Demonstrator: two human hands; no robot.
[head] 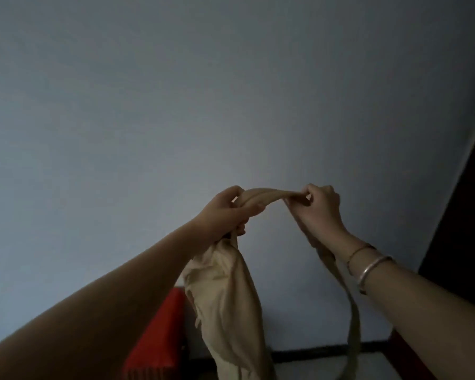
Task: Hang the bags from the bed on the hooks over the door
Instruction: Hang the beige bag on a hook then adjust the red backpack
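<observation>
A beige cloth bag (228, 305) hangs in front of a plain blue-grey wall. Its strap (269, 193) is stretched level between both my raised hands. My left hand (229, 212) is closed around the strap where it meets the bag's bunched top. My right hand (317, 207) pinches the strap's other end, and the rest of the strap loops down past my right wrist (351, 319). Two bracelets sit on that wrist. No hooks and no bed are in view.
A red box-like object (157, 344) stands against the wall at the lower left of the bag. A dark door or door frame (461, 220) runs along the right edge. A dark skirting line (313, 352) marks the floor.
</observation>
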